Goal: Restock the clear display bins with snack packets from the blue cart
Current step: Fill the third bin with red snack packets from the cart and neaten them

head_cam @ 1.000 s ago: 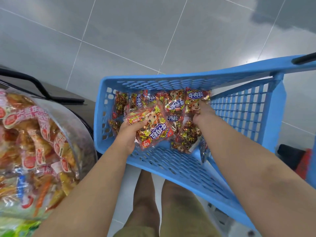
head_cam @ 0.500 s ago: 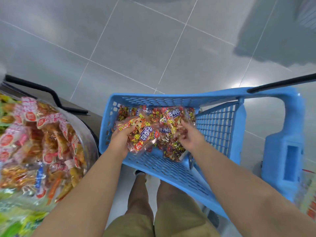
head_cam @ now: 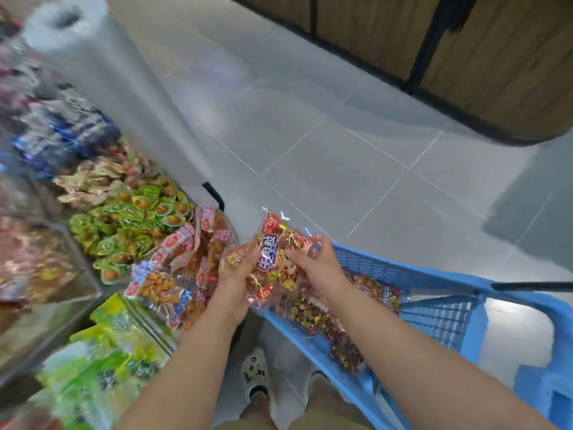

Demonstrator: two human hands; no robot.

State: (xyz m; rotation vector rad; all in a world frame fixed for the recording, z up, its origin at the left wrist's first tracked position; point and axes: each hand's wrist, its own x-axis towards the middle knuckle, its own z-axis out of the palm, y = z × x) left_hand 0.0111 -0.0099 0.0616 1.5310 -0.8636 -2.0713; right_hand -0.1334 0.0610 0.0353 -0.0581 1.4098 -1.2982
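Head view: A person stands between a row of clear display bins (head_cam: pixel 88 268) on the left and a blue cart (head_cam: pixel 418 276) on the right, holding a bunch of red-and-gold snack packets (head_cam: pixel 276 254) in both hands. The left hand (head_cam: pixel 235 274) curls its fingers round the left side of the bunch. The right hand (head_cam: pixel 319 268) grips the right side, thumb pressed on top. The bunch is in the air over the far left corner of the cart, just beside the nearest bin.

More packets of the same kind (head_cam: pixel 313 315) lie along the cart's floor, and one with a blue label (head_cam: pixel 386 294) rests against its far wall. A black handle (head_cam: pixel 533 286) juts from the cart's right edge.

In the bins, orange snacks in red-labelled wrappers (head_cam: pixel 186 265) sit closest to the hands, with round green packets (head_cam: pixel 130 225) behind them and bright green bags (head_cam: pixel 108 352) at the near left. The bins farther left are too blurred to read. A roll of clear plastic bags (head_cam: pixel 93 66) stands at the far left.

Grey floor tiles (head_cam: pixel 341 150) stretch away to a wooden cabinet (head_cam: pixel 496 57) at the far right. A pale shoe (head_cam: pixel 255 370) shows below the forearms.
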